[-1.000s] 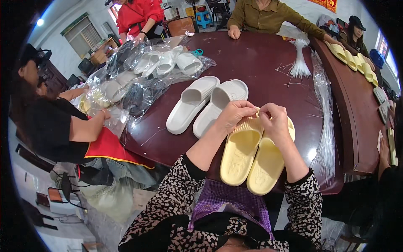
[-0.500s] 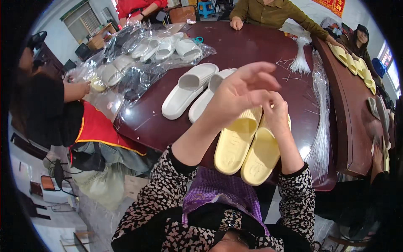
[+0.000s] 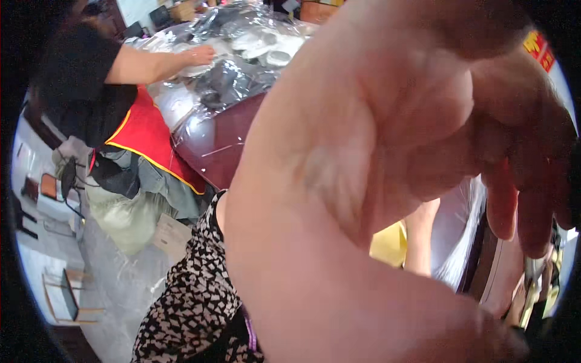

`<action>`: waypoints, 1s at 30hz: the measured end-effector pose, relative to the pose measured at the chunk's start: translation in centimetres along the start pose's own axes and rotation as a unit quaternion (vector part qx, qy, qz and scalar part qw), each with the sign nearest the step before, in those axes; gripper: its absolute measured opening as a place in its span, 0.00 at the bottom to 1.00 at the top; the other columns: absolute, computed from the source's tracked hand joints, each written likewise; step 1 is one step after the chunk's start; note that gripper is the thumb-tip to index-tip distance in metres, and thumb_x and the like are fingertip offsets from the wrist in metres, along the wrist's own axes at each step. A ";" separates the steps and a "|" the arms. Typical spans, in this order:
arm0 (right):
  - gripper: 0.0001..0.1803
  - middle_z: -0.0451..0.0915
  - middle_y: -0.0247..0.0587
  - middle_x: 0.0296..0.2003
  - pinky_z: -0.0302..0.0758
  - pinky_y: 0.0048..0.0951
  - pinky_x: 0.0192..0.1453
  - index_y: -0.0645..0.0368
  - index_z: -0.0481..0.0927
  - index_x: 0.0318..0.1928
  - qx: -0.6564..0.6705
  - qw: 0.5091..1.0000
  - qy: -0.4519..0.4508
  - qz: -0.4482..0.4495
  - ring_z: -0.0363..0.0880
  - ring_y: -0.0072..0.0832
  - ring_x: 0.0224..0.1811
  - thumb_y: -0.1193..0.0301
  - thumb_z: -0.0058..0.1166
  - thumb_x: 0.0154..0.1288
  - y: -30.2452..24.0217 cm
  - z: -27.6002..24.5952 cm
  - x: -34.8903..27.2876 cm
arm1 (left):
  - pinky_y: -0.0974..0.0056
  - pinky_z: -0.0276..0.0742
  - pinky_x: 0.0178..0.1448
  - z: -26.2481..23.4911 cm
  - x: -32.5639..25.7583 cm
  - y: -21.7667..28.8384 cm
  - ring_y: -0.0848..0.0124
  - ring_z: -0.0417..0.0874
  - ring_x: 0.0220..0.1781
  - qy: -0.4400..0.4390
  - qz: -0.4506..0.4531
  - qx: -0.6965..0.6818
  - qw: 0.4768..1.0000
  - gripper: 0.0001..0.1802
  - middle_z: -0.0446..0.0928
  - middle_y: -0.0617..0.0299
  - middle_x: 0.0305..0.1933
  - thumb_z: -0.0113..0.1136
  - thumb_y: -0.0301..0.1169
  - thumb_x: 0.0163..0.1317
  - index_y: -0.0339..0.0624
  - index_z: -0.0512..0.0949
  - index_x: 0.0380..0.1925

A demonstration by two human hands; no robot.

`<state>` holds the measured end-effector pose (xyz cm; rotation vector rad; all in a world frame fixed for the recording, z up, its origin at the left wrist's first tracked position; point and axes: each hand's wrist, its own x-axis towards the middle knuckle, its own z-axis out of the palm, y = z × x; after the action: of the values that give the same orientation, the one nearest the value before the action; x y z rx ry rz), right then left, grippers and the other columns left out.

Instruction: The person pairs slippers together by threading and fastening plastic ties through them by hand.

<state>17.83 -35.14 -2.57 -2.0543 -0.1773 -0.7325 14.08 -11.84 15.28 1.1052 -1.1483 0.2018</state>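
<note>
Very close to the camera, my left hand [image 3: 423,127] fills the middle and right of the view. Its fingers hang apart on the right, and I see nothing held in them. Behind it, part of a yellow slipper [image 3: 388,245] shows through a small gap. Next to that slipper is a strip of my right forearm [image 3: 421,239]; the right hand itself is hidden behind my left hand. The grey slippers on the table are covered too.
A person in black with a red apron [image 3: 148,142] stands at the left, one hand [image 3: 200,55] over clear plastic bags [image 3: 236,81] and white slippers [image 3: 278,57]. The dark red table [image 3: 233,136] shows partly. White ties [image 3: 457,251] lie at the right.
My left hand has risen from above the yellow slippers to right before the camera, blocking most of the table. The view has shifted, and the person at left has reached farther over the plastic.
</note>
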 end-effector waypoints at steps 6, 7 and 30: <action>0.08 0.79 0.35 0.31 0.71 0.22 0.40 0.65 0.78 0.40 0.009 0.999 -0.017 0.038 0.73 0.20 0.31 0.78 0.53 0.60 0.8 -0.5 -1.7 | 0.73 0.72 0.44 -0.8 -0.8 2.6 0.73 0.76 0.36 0.041 -0.014 0.153 0.987 0.39 0.77 0.51 0.41 0.64 0.33 0.51 0.33 0.59 0.62; 0.08 0.79 0.34 0.31 0.70 0.22 0.41 0.64 0.78 0.40 0.004 0.999 -0.020 0.048 0.72 0.19 0.32 0.78 0.53 0.60 1.0 -0.4 -1.6 | 0.73 0.72 0.43 -0.1 -1.7 2.8 0.74 0.76 0.36 0.045 -0.021 0.161 0.986 0.39 0.77 0.51 0.41 0.64 0.32 0.51 0.32 0.59 0.62; 0.15 0.79 0.47 0.37 0.76 0.31 0.41 0.62 0.76 0.47 -0.088 0.959 -0.269 -0.024 0.79 0.36 0.37 0.77 0.53 0.58 -7.6 -4.2 -8.7 | 0.69 0.74 0.47 -12.0 -11.5 -6.3 0.71 0.79 0.42 0.064 -0.256 0.389 0.882 0.16 0.80 0.59 0.40 0.57 0.31 0.59 0.35 0.77 0.45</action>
<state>5.91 -32.89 -0.27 -2.3913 -0.4850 -0.2022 20.35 -1.13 2.53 2.0363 -0.6050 0.3265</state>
